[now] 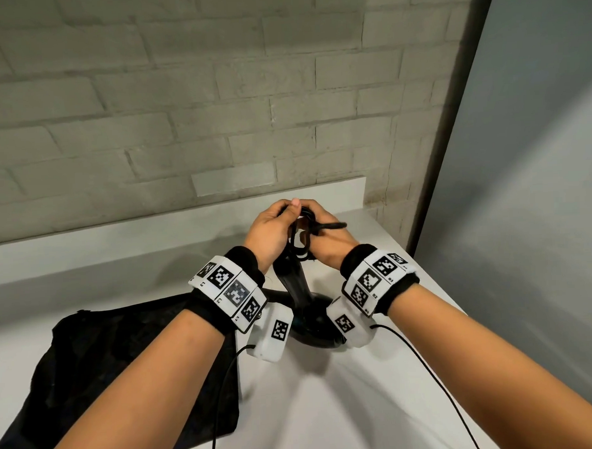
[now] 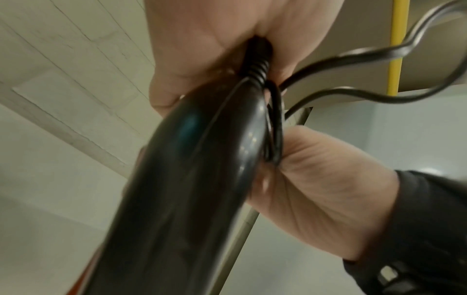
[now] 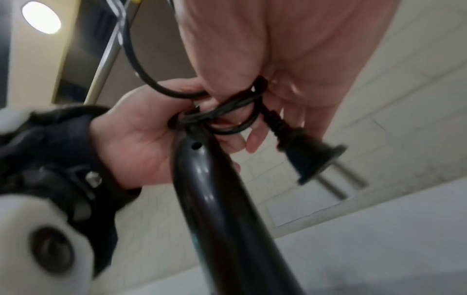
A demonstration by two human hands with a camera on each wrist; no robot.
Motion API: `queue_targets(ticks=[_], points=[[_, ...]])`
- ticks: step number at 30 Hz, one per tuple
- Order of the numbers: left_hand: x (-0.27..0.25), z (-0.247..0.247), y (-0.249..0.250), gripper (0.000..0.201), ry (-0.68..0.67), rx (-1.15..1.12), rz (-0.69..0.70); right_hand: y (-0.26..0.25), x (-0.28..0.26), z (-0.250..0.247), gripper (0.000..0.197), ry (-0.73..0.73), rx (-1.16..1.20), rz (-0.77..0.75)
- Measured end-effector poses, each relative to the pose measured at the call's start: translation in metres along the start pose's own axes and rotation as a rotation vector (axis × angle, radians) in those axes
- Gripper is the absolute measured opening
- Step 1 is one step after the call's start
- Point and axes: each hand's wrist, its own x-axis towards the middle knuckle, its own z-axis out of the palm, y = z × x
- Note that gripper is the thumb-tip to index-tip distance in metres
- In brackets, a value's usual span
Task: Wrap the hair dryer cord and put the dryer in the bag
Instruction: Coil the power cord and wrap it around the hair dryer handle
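Note:
The black hair dryer [image 1: 298, 291] stands head down on the white table [image 1: 344, 407], handle pointing up between my wrists. Its black cord [image 1: 300, 237] is looped in coils at the top end of the handle [image 3: 215, 189]. My left hand [image 1: 271, 225] grips the coils and the strain relief [image 2: 257, 65] at the handle's tip. My right hand [image 1: 327, 238] pinches the cord [image 3: 227, 113] from the other side, close against the left. The plug [image 3: 310, 157] sticks out free to the right of the right hand. The black bag [image 1: 125, 364] lies flat to the left of the dryer.
A painted brick wall [image 1: 183, 110] rises just behind the table, and a grey side wall [image 1: 522, 199] closes the right. Thin black cables [image 1: 438, 387] trail from my wrist cameras across the table's near part.

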Motion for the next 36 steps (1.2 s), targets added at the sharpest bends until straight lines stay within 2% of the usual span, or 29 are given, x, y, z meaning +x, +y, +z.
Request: queue_targets(ticks=[4,7,9,12,14,17,20,24,27,29,32,36], points=[[0.003,0.000,-0.001,0.025,-0.003,0.005,-0.017,0.008,-0.003,-0.007,0.027,-0.046,-0.020,0.030],[0.004,0.001,-0.001,0.028,0.070,0.050,-0.018,0.019,-0.012,-0.021,0.009,-0.141,-0.022,0.068],[0.005,0.002,-0.002,0.030,0.089,0.049,-0.027,0.030,-0.019,-0.036,0.019,-0.153,-0.091,0.101],[0.005,0.003,-0.001,0.033,0.071,-0.019,-0.055,0.048,-0.026,-0.060,0.026,-0.059,-0.415,0.123],[0.004,0.002,0.001,0.038,0.070,-0.016,-0.067,0.067,-0.028,-0.073,0.025,-0.072,-0.652,0.262],[0.002,0.000,0.000,0.036,0.058,0.004,-0.062,0.095,-0.033,-0.079,0.031,-0.191,-0.894,0.573],[-0.001,-0.001,0.000,0.022,0.016,0.052,-0.030,0.109,-0.040,-0.071,0.036,-0.281,-1.009,0.636],[-0.001,0.001,0.002,0.014,0.002,0.002,0.025,0.105,-0.035,-0.063,0.039,-0.079,-0.812,0.541],[-0.002,0.001,0.003,0.015,-0.027,-0.045,0.035,0.075,-0.026,-0.050,0.046,-0.081,-0.534,0.268],[-0.002,0.000,0.003,0.015,-0.057,-0.054,0.039,0.054,-0.022,-0.038,0.052,-0.115,-0.434,0.092],[-0.002,0.000,0.004,0.015,-0.085,-0.058,0.055,0.043,-0.014,-0.024,0.056,-0.105,-0.424,-0.031],[-0.002,-0.001,0.003,0.016,-0.089,-0.065,0.055,0.038,-0.008,-0.016,0.036,-0.098,-0.472,-0.118]])
